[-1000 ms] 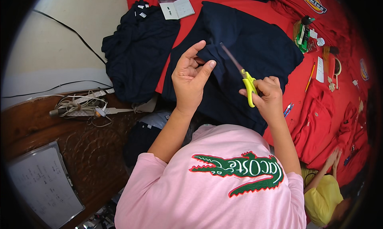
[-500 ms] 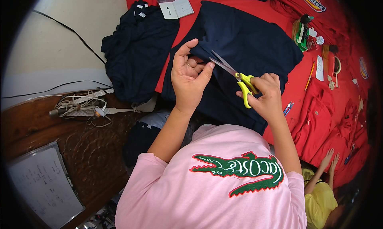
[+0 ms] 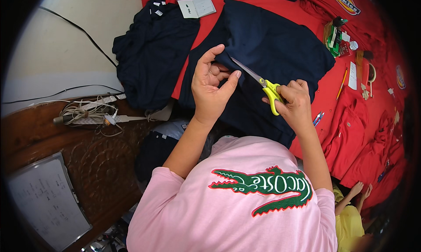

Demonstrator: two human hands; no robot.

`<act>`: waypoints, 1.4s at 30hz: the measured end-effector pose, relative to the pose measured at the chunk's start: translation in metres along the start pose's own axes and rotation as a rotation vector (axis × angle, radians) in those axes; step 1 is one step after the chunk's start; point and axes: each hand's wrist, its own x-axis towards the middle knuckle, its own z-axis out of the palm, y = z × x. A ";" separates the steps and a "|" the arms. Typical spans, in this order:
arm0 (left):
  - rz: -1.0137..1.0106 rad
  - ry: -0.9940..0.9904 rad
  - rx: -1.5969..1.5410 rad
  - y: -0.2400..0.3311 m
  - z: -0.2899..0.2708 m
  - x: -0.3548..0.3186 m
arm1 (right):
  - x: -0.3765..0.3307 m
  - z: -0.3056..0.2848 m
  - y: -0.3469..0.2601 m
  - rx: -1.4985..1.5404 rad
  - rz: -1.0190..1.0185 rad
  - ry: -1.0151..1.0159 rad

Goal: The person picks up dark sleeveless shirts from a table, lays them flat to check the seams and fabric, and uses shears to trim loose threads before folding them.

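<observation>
Along the red surface's [image 3: 329, 87] near edge lies the navy garment [image 3: 267, 37]. The right hand's [image 3: 294, 102] grip is clamped on the yellow-handled scissors [image 3: 262, 82], blades together near the left hand [image 3: 210, 87], whose thumb and forefinger stand apart; whether its curled fingers hold fabric, I cannot tell. Scissor work seems under way, but how much is done or left is unclear.

The right hand [image 3: 295, 100] holds yellow scissors [image 3: 268, 87], tips near the left hand [image 3: 208, 92], which is at navy cloth [image 3: 274, 41] by the red cover's [image 3: 326, 87] near edge. Dark clothes [image 3: 153, 61] line its left edge; a pencil [image 3: 342, 84] lies toward the right.
</observation>
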 end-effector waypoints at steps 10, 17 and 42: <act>-0.083 0.133 -0.063 -0.007 0.004 -0.004 | -0.002 -0.010 -0.020 0.024 0.113 0.027; -0.050 0.019 -0.115 -0.007 0.012 -0.005 | 0.001 -0.004 -0.025 -0.091 0.076 0.014; -0.022 0.014 -0.074 -0.016 0.014 -0.012 | -0.005 0.011 -0.026 -0.104 0.058 0.060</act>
